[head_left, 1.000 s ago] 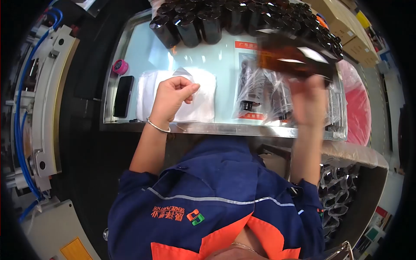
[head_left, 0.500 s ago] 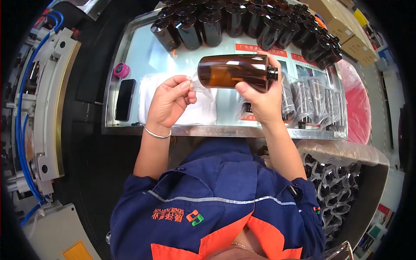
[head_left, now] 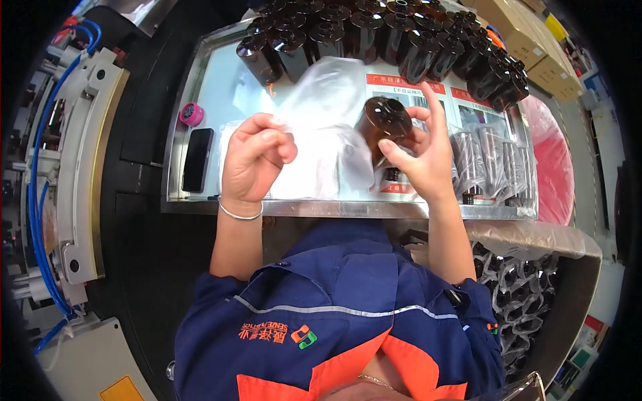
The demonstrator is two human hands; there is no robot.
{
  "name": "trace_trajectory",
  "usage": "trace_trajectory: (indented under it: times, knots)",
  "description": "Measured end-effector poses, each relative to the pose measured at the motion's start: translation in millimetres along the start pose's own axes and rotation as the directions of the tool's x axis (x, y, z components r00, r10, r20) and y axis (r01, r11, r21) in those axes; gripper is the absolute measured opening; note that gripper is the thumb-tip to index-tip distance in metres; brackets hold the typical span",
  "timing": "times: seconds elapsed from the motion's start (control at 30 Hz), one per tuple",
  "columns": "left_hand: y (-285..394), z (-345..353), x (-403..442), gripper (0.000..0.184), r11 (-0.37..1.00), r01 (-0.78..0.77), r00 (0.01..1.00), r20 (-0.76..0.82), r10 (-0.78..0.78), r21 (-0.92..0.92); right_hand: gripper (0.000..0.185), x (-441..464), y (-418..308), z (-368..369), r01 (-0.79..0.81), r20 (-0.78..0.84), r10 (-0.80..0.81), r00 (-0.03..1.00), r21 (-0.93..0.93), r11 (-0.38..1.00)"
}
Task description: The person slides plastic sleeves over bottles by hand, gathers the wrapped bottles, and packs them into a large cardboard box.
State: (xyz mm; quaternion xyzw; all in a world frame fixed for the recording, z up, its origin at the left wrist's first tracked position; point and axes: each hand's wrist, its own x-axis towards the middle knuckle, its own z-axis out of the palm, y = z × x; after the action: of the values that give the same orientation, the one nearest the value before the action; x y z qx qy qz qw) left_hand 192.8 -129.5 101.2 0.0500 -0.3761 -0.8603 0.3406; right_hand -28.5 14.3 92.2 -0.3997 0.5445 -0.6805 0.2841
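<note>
My left hand (head_left: 259,157) is closed in a pinch at the corner of a clear plastic bag (head_left: 328,83). The bag is spread and blurred over the stack of white, filmy sheets (head_left: 304,167). My right hand (head_left: 428,150) has its thumb and some fingers around a dark brown bottle (head_left: 382,123), with the index finger stretched away. This bottle is roughly upright, its shoulder towards me; whether its base touches the table is hidden. Several bottles wrapped in clear plastic (head_left: 491,157) lie just right of my right hand.
Many unwrapped brown bottles (head_left: 328,40) stand along the table's back. A phone (head_left: 198,160) and a pink round container (head_left: 192,114) lie at left. Below right, a lined box (head_left: 578,287) holds wrapped bottles. Cardboard cartons (head_left: 525,40) stand back right; machinery (head_left: 83,167) is at left.
The bottle in my right hand has turned from lying sideways to roughly upright and dropped lower. The bag in my left hand has spread out above the sheets.
</note>
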Motion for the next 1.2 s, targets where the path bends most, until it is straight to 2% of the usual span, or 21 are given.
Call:
trace_trajectory:
  times: [0.07, 0.13, 0.2, 0.27, 0.3, 0.33, 0.4, 0.43, 0.5, 0.53, 0.6, 0.67, 0.7, 0.73, 0.8, 0.83, 0.87, 1.0, 1.07, 1.13, 1.2]
  knots:
    - [1, -12, -1, 0.014, 0.999, -0.023, 0.999, -0.033, 0.021, -0.049, 0.093, -6, 3, -5, -0.065, 0.072, 0.059, 0.996, 0.076, 0.995]
    - [-1, -21, -1, 0.014, 1.000, -0.005, 0.985, -0.172, 0.005, 0.000, 0.087, -13, 12, -7, -0.143, 0.100, 0.130, 0.987, 0.140, 0.980]
    - [-2, -23, -4, 0.012, 1.000, 0.001, 0.990, -0.144, 0.002, 0.021, 0.079, -15, 21, -9, -0.251, 0.152, 0.209, 0.966, 0.347, 0.904]
    - [-3, -24, -10, 0.013, 0.997, 0.025, 0.974, -0.225, -0.008, 0.072, 0.073, -25, 35, -10, -0.338, 0.352, 0.202, 0.914, 0.387, 0.858]
    - [-4, -30, -13, 0.013, 0.998, 0.034, 0.970, -0.241, -0.022, 0.046, 0.070, -35, 27, -5, -0.442, 0.472, 0.244, 0.847, 0.372, 0.816]
    - [-3, -38, -15, 0.013, 0.998, 0.032, 0.971, -0.238, -0.020, 0.048, 0.079, -42, 19, 2, -0.571, 0.598, 0.304, 0.742, 0.325, 0.754]
    - [-2, -47, -20, 0.012, 0.991, 0.087, 0.981, -0.165, -0.103, -0.103, 0.092, -49, 7, 10, -0.551, 0.647, 0.218, 0.730, 0.370, 0.748]
    - [-4, -47, -23, 0.012, 0.990, 0.088, 0.980, -0.169, -0.105, -0.109, 0.092, -44, 2, 8, -0.556, 0.648, 0.225, 0.728, 0.366, 0.747]
    - [-3, -42, -26, 0.012, 0.995, 0.042, 0.977, -0.206, -0.059, -0.086, 0.102, -29, -7, 2, -0.312, 0.676, 0.081, 0.732, 0.227, 0.923]
    - [-2, -37, -26, 0.012, 0.996, 0.037, 0.977, -0.205, -0.054, -0.086, 0.101, -26, -12, 0, -0.289, 0.627, 0.069, 0.776, 0.257, 0.922]
    - [-1, -23, -25, 0.011, 0.999, -0.030, 0.969, -0.246, 0.034, 0.020, 0.103, -14, -26, -12, -0.142, 0.390, 0.029, 0.920, 0.263, 0.954]
    - [-2, -10, -23, 0.011, 0.997, -0.043, 0.972, -0.229, 0.056, 0.060, 0.101, -5, -54, -1, -0.105, 0.207, 0.014, 0.978, 0.434, 0.895]
    - [-4, -5, -22, 0.011, 0.994, -0.052, 0.974, -0.213, 0.072, 0.100, 0.103, -1, -41, -5, -0.006, 0.157, -0.082, 0.984, 0.492, 0.870]
    - [-7, -2, -22, 0.011, 0.994, -0.053, 0.975, -0.210, 0.073, 0.096, 0.089, -1, -39, -4, -0.023, 0.141, -0.058, 0.988, 0.515, 0.857]
    - [-14, 6, -20, 0.012, 0.991, -0.032, 0.991, -0.123, 0.048, 0.127, 0.078, -4, -14, 3, -0.107, 0.140, 0.026, 0.990, 0.619, 0.778]
    - [-17, 15, -20, 0.011, 0.992, -0.014, 0.987, -0.156, 0.033, 0.124, 0.066, -6, -6, 14, -0.199, 0.170, 0.106, 0.980, 0.754, 0.626]
    - [-20, 19, -20, 0.011, 0.992, -0.010, 0.988, -0.152, 0.028, 0.122, 0.064, -8, -2, 23, -0.255, 0.215, 0.138, 0.967, 0.795, 0.550]
    - [-21, 24, -20, 0.011, 0.992, 0.022, 0.980, -0.197, 0.003, 0.122, 0.064, -8, -5, 34, -0.328, 0.236, 0.232, 0.944, 0.761, 0.560]
    - [-13, 18, -21, 0.011, 0.990, -0.009, 0.979, -0.200, 0.037, 0.139, 0.073, -6, -7, 29, -0.016, 0.065, -0.014, 0.998, 0.435, 0.900]
    - [-7, 18, -21, 0.009, 0.985, -0.022, 0.976, -0.212, 0.058, 0.171, 0.079, -9, -13, 21, -0.037, 0.156, -0.005, 0.988, 0.262, 0.964]
    - [1, 19, -17, 0.007, 0.955, -0.020, 0.971, -0.222, 0.089, 0.297, 0.078, -7, -15, 16, 0.119, 0.240, -0.088, 0.967, -0.120, 0.986]
